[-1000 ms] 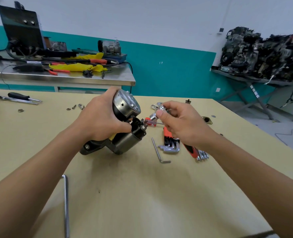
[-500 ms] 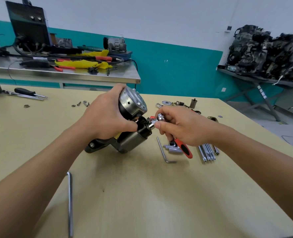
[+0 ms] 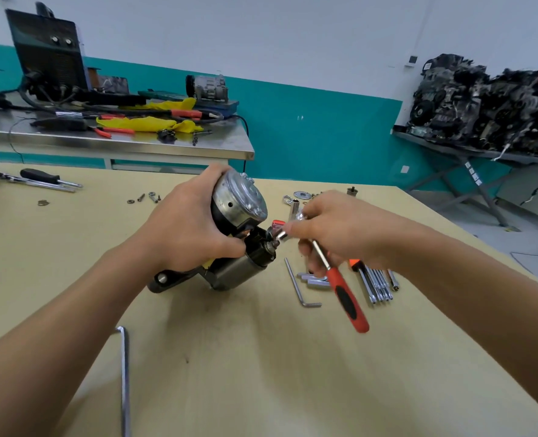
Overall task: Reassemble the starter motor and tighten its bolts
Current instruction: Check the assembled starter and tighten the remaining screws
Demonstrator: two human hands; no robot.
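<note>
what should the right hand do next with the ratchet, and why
Probably swing the red-and-black-handled ratchet wrench to tighten: its chrome socket sits against the black terminal end of the grey metal starter motor, the right hand holds the wrench head, and the left hand grips the motor.

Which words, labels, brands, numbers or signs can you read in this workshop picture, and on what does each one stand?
No text here can be read.
Too small and blurred: white stickers on the rack leg at right.
No legible marking: black machine on the steel bench.
No legible marking: starter motor in the left hand.
No legible marking: ratchet wrench in the right hand.
</note>
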